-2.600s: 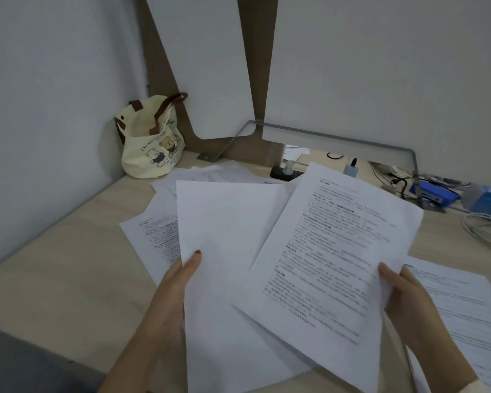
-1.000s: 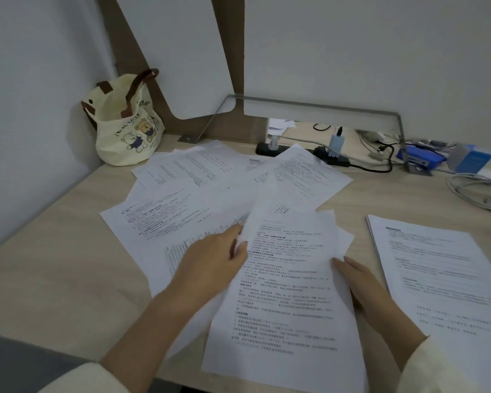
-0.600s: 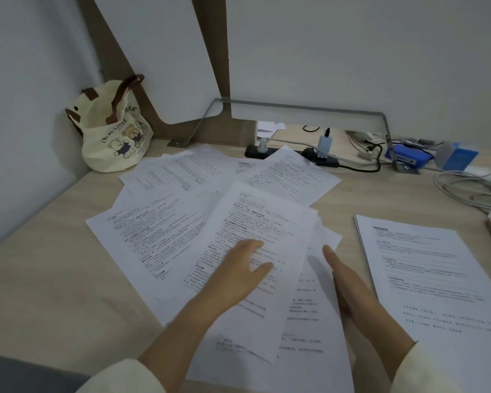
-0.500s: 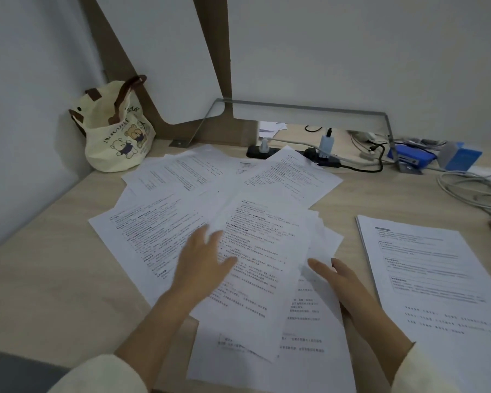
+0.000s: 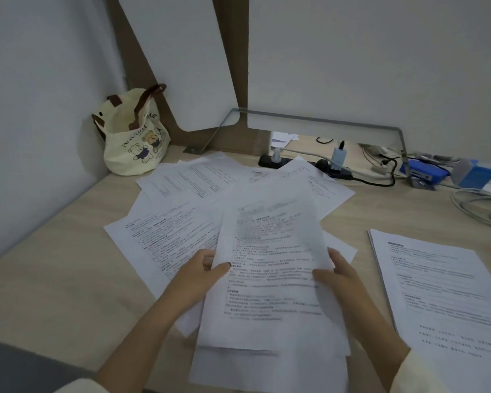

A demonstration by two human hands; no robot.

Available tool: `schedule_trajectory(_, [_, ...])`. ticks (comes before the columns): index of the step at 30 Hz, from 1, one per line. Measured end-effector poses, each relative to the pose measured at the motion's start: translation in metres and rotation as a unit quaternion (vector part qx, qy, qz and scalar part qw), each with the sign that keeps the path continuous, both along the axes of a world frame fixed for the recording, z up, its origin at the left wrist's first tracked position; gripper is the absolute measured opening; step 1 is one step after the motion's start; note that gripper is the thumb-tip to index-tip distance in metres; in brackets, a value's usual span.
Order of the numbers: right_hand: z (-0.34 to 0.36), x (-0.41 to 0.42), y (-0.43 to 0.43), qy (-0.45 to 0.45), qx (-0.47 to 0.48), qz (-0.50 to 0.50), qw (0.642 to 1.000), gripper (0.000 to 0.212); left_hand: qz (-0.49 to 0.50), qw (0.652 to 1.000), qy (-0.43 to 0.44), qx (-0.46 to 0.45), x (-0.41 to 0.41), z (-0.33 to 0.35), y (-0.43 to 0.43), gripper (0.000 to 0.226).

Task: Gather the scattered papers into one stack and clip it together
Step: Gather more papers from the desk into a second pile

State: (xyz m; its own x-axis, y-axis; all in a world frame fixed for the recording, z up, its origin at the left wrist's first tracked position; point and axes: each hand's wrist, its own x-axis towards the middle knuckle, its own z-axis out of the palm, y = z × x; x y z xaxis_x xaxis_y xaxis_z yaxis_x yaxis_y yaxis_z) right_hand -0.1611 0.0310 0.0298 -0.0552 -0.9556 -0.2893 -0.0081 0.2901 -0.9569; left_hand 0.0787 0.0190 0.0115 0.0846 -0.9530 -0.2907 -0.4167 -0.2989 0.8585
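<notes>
White printed sheets are lying fanned and overlapping across the middle of the desk, corners pointing every way. A small bundle of printed pages is sitting on top of them nearer the front edge, its top end blurred. A separate squared stack is lying flat, apart at the right

Dim, bluish cast; motion blur; wide-angle warp.
</notes>
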Motion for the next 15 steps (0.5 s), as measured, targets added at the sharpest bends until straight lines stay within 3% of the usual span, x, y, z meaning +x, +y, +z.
schedule_trajectory(2, [0.014,-0.004,-0.002,-0.086,-0.015,0.034,0.996,0.037,0.036,0.999,0.011,-0.037,0.010,0.003,0.004,0.044])
schedule_trajectory(3, [0.018,-0.003,-0.003,-0.115,-0.023,0.058,0.991,0.038,0.045,0.996,0.064,-0.036,0.015,0.007,0.007,0.041])
schedule_trajectory(6, [0.020,0.016,-0.015,-0.132,-0.011,0.096,0.986,0.035,0.016,0.969,0.247,0.021,0.028,0.020,0.021,0.028])
schedule_trajectory(8, [0.018,0.038,-0.026,-0.117,0.015,0.106,0.987,0.025,0.054,0.960,0.276,0.017,0.040,0.020,0.028,0.031])
schedule_trajectory(12, [0.004,0.082,-0.061,0.067,0.003,0.062,0.996,0.028,0.195,0.954,0.223,-0.040,0.078,0.013,0.036,0.032])
schedule_trajectory(13, [-0.001,0.089,-0.070,0.170,-0.017,0.070,0.983,0.026,0.219,0.951,0.213,-0.047,0.088,0.012,0.039,0.033])
schedule_trajectory(15, [-0.009,0.102,-0.085,0.361,-0.040,0.116,0.925,0.038,0.258,0.944,0.202,-0.049,0.110,0.008,0.048,0.036])
